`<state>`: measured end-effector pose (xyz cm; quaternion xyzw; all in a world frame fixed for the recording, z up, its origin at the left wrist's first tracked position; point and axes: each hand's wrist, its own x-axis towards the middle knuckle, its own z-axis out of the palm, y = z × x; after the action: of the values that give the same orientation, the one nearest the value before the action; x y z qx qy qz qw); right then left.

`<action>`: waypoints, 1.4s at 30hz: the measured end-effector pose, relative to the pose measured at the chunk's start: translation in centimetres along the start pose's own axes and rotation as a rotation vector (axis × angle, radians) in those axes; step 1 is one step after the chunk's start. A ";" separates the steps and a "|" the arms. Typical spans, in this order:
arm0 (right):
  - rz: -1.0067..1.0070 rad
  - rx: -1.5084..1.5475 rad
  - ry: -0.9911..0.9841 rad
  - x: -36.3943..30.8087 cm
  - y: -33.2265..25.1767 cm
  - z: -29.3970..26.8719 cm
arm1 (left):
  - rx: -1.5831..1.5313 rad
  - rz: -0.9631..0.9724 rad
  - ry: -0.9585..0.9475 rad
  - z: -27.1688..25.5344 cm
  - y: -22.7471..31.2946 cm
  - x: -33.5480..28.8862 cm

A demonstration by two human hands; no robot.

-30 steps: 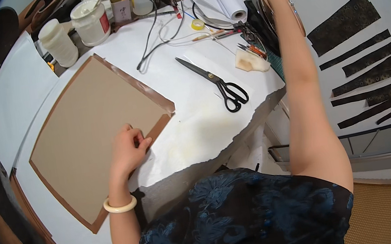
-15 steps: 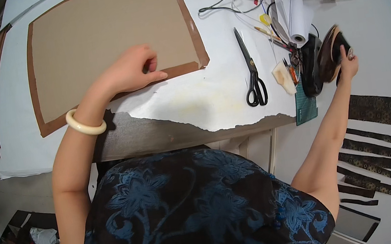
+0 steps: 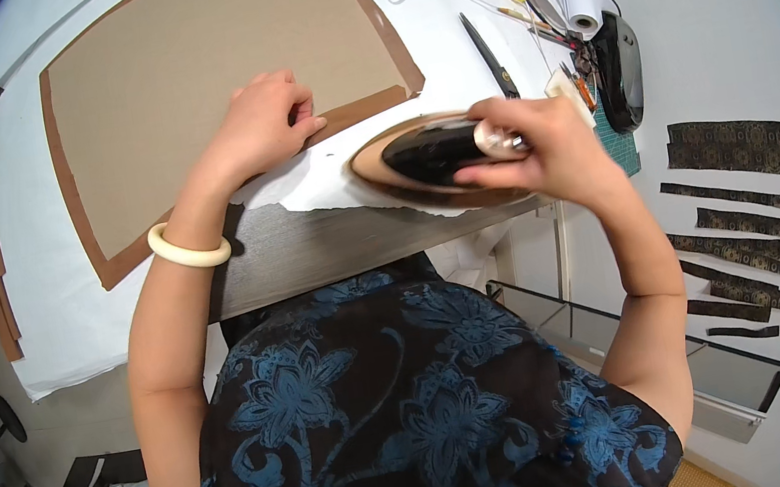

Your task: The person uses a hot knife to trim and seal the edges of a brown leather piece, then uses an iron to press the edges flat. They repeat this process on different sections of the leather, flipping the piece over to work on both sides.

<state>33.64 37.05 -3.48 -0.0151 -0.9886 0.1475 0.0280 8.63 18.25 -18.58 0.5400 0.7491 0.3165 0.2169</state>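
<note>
Cream bangle (image 3: 188,260), blue-flowered black garment (image 3: 401,383)

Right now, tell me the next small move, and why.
Probably ease the iron forward and left onto the brown border strip: the right hand grips it over the white paper, close beside that strip, and the left hand touches the strip.

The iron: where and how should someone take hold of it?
The iron is probably best gripped by the rear of its black upper part, coming from the picture's right: its pointed nose faces left, and the right hand wraps that rear, thumb and fingers on opposite sides.
</note>
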 end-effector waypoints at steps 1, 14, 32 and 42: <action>-0.007 0.003 -0.034 0.3 -0.7 1.0 | 0.007 -0.002 -0.004 0.1 -0.1 0.0; 0.162 -0.110 -0.109 3.2 -1.3 2.9 | 0.021 0.025 0.025 0.6 -0.7 -0.1; 0.379 -0.128 -0.200 6.1 -2.9 3.3 | -0.018 0.011 0.003 -2.4 -0.8 -3.8; 0.375 -0.119 -0.237 6.7 -4.0 3.4 | -0.109 -0.110 -0.035 -2.6 -2.1 -3.4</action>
<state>26.69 32.50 -5.24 -0.1828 -0.9718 0.0921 -0.1170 6.65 13.96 -18.30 0.4907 0.7555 0.3350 0.2760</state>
